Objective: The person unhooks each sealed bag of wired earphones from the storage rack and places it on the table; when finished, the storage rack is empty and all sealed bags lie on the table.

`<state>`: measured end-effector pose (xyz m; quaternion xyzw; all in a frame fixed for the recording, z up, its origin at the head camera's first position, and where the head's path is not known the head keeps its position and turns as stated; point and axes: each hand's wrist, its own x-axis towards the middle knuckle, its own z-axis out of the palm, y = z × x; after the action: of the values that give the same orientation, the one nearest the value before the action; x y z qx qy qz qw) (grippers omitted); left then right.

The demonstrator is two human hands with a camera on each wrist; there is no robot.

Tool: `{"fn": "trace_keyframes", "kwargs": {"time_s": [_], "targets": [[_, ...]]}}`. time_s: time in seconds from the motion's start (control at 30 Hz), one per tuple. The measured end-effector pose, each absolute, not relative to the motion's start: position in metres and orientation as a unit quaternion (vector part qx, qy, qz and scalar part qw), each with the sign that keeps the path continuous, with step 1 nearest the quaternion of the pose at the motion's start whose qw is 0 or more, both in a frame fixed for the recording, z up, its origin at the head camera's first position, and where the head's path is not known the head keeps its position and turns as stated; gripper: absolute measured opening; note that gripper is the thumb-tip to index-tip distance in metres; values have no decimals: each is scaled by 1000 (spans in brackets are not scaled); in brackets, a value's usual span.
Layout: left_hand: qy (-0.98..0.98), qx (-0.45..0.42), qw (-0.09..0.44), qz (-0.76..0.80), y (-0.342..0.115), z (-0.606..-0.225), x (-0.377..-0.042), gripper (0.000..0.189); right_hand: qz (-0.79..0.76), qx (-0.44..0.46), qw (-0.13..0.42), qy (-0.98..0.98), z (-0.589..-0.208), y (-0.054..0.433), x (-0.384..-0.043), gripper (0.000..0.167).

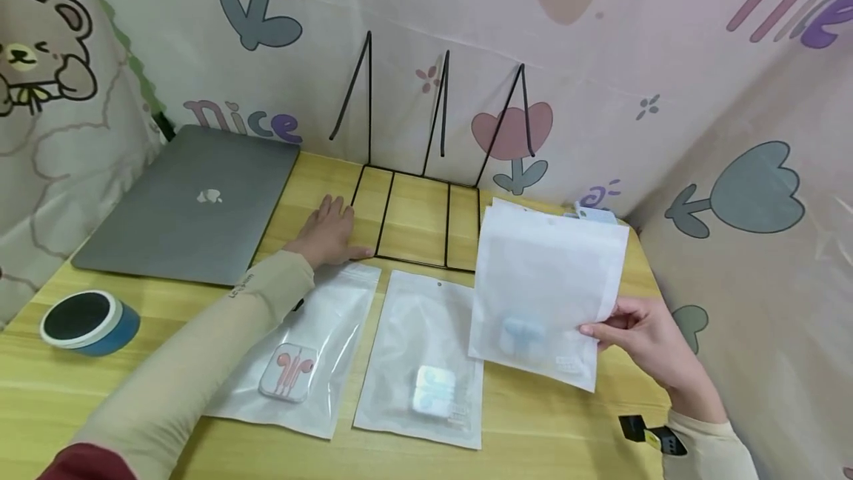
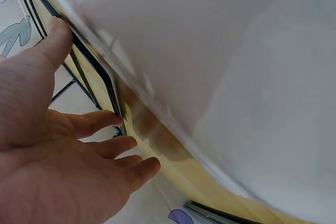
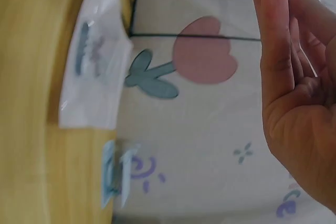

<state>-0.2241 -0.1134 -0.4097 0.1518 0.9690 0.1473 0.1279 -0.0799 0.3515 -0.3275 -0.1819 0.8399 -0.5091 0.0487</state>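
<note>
My right hand [image 1: 643, 335] pinches the lower right edge of a white zip bag [image 1: 546, 280], held up above the table; a blurred light-blue item shows through it. My left hand [image 1: 326, 232] lies with fingers spread at the left end of a black wire rack [image 1: 448, 224], its thumb by the rack's front corner. Below that hand lies a bag with pink earphones [image 1: 289, 372]. Beside it rests another bag [image 1: 413, 332] with a pale boxed item. In the right wrist view, a further bag [image 3: 97, 77] with a dark item lies near the rack.
A closed grey laptop [image 1: 193, 206] sits at the back left. Near the left edge stands a round blue container [image 1: 89, 323] with a dark top. A small light-blue plastic piece [image 1: 596, 215] is at the back right. Printed cloth hangs behind the table.
</note>
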Motion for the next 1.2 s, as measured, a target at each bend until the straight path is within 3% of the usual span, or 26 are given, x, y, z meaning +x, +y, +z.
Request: {"fn": "trace_keyframes", "kwargs": {"time_s": [0.17,0.63,1.0,1.2], "targets": [[969,152,128,146,-114,-409,-223,94,-514,-151,93,839,-335,376,-64,17],[971,149,126,139,-111,-410,-222,94,-570,-93,299,760,-377,420,-34,15],[972,152,117,133,-112,-407,-221,93,-564,-47,364,740,-402,427,-31,18],[973,155,114,129,-111,-410,-222,93,-539,-38,367,757,-409,427,-31,20]]}}
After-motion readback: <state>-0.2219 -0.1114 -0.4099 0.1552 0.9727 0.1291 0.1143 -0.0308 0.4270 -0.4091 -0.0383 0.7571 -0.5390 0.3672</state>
